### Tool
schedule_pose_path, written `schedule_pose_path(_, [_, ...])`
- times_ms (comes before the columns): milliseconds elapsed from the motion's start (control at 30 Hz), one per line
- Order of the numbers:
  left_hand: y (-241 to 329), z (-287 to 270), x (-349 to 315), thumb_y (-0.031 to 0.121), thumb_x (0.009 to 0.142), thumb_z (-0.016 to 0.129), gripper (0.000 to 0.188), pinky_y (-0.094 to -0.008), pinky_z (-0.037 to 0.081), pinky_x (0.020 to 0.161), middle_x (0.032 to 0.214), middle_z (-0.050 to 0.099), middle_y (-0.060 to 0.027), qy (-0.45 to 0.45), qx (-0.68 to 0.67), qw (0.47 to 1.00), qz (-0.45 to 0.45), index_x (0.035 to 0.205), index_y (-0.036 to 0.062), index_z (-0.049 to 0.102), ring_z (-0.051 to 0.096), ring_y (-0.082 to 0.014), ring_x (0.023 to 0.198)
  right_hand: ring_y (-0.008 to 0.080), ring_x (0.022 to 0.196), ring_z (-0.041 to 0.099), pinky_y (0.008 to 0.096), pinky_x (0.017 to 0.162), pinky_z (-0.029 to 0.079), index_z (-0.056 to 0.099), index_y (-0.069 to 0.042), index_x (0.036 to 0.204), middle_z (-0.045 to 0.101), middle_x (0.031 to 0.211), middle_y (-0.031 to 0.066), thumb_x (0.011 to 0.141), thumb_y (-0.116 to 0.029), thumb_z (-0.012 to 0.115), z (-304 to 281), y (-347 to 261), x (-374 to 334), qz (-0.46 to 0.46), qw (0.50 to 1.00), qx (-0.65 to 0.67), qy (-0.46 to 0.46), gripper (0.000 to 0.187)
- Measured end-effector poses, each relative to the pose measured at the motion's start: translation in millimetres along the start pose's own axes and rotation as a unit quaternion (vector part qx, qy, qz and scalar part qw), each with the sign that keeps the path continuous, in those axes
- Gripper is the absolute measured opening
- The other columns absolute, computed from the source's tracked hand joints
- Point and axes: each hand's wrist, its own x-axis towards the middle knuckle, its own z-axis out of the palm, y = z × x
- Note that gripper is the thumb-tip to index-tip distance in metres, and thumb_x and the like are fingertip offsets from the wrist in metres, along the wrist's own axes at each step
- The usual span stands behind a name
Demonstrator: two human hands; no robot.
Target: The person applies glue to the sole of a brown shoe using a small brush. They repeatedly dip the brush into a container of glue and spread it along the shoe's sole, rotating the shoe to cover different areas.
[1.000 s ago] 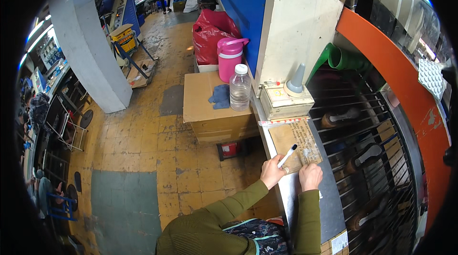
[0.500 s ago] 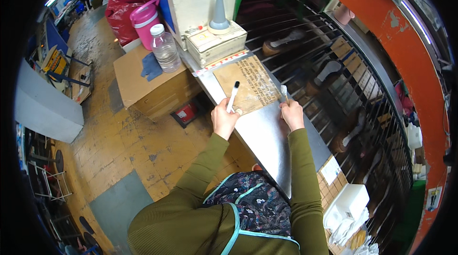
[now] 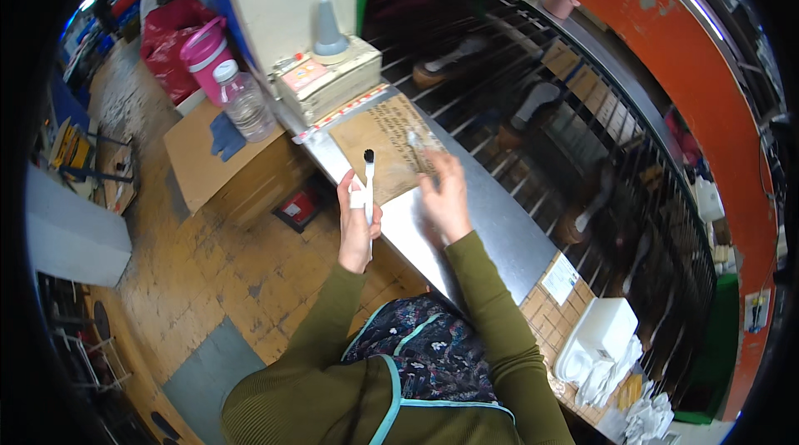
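Observation:
Upright in my left hand (image 3: 356, 224) is a white toothbrush (image 3: 369, 187) with a black bristle head. A white band shows around one of its fingers. My right hand (image 3: 448, 200), smeared by motion, is over the right edge of a brown cardboard sheet (image 3: 374, 141), its fingers stretched out and the thumb apart. Just beyond those fingertips a pale blurred shape (image 3: 414, 140), perhaps a small brush's bristles, shows against the cardboard. The sheet lies on a metal ledge (image 3: 499, 233).
Right of the ledge, dark shoes with pale soles (image 3: 534, 104) move along a barred rack (image 3: 499, 166). A grey cone (image 3: 329, 29) stands on a box (image 3: 333, 83) at the ledge's far end. Left are a carton (image 3: 200, 170) and a bottle (image 3: 245, 108). A white container (image 3: 599, 328) sits near right.
My left hand has moved left and turned the toothbrush more upright. My right hand has gone left to the cardboard, and the pale-bristled brush it held no longer shows in its grip.

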Motion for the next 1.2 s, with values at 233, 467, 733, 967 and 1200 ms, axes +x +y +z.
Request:
schedule_pose_path(233, [-34.3,73.5,-32.1,0.058,0.097,0.024,0.072,-0.0256,0.045,0.069,0.127,0.046,-0.0146,-0.159,-0.021,0.987,-0.017,0.15,0.021,-0.007,0.053,-0.0142,0.094,0.0072,0.066,0.058,0.0212,0.056,0.05,0.065,0.004,0.096,0.06,0.085,0.0039,0.095,-0.02,0.056,-52.2,-19.0,-54.5,0.279,0.879,0.369,-0.117,0.025])
schedule_pose_path(467, [-96.7,137.7,-62.6,0.055,0.095,0.039,0.072,-0.0351,0.043,0.091,0.116,0.058,-0.016,-0.462,-0.024,0.848,-0.259,0.15,0.0164,0.014,0.056,-0.0231,0.106,0.0345,0.092,0.056,0.0462,0.08,0.045,0.057,0.003,0.083,0.059,0.091,0.0216,0.092,-0.053,0.05,-193.5,122.4,-39.6,0.286,0.894,-0.243,0.245,0.056])
schedule_pose_path(733, [-140.1,133.5,-78.4,0.047,0.097,0.043,0.064,-0.0403,0.043,0.098,0.123,0.053,-0.0194,-0.552,-0.188,0.65,-0.487,0.147,0.0109,0.025,0.055,-0.0274,0.11,0.0366,0.091,0.065,0.0422,0.081,0.051,0.057,0.0,0.098,0.065,0.095,0.0195,0.059,-0.054,0.08,-210.4,180.9,-44.3,0.392,0.84,-0.324,0.188,0.07])
schedule_pose_path(967, [-129.0,138.7,-73.3,0.055,0.093,0.044,0.075,-0.0441,0.039,0.103,0.13,0.049,-0.0231,-0.529,-0.132,0.684,-0.485,0.148,0.0099,0.021,0.05,-0.0336,0.119,0.0254,0.083,0.067,0.0342,0.073,0.053,0.061,0.0,0.096,0.067,0.09,0.0139,0.065,-0.047,0.075,-285.6,108.3,-49.8,0.411,0.877,-0.082,0.234,0.059])
schedule_pose_path(1200, [-108.2,154.0,-69.2,0.061,0.075,0.067,0.093,-0.0614,0.03,0.105,0.146,0.034,-0.0164,-0.484,-0.177,0.696,-0.499,0.143,0.0104,0.031,0.031,-0.0384,0.135,0.0044,0.076,0.051,0.0214,0.067,0.042,0.054,-0.008,0.086,0.053,0.081,-0.0039,0.08,-0.027,0.069,-293.8,0.2,-174.3,0.266,0.863,0.371,0.219,0.025])
